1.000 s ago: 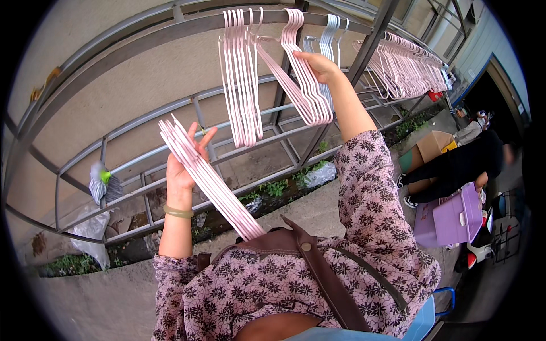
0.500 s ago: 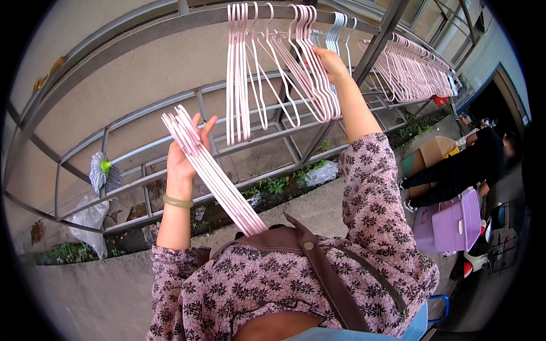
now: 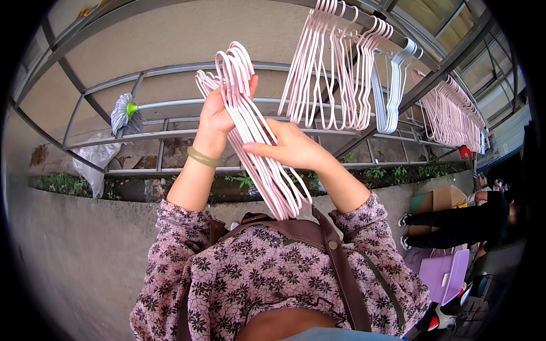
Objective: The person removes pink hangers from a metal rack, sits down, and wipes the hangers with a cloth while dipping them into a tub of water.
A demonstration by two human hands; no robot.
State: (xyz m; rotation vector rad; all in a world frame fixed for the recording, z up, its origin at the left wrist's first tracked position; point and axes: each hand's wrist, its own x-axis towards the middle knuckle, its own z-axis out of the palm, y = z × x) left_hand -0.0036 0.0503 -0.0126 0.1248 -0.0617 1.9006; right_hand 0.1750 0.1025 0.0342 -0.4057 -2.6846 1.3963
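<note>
A bundle of pink clothes hangers (image 3: 263, 163) slants down in front of my chest, its curved hooks at the upper left. My left hand (image 3: 218, 116) is closed around the bundle just below the hooks, with more hooks poking out behind the wrist side. Lower down, my right hand (image 3: 293, 146) grips the same bundle from the right, its thumb lying across the front. Its other fingers are partly hidden behind the hangers. Up and to the right, more pink hangers (image 3: 330, 74) hang on a metal rail (image 3: 364, 18), beside a cluster of pale blue hangers (image 3: 392, 91).
Behind my hands runs a grey metal frame (image 3: 165, 132), with a mop (image 3: 126, 111) lying on it and a clear plastic bag (image 3: 94, 162) below. Farther right hang many pink hangers (image 3: 455, 116). A person in dark clothes (image 3: 460, 223) stands by a cardboard box (image 3: 446, 199) and purple bins (image 3: 446, 278).
My right hand has left the rail and come down with pink hangers to the bundle in my left hand. The view has shifted, putting the rail farther right.
</note>
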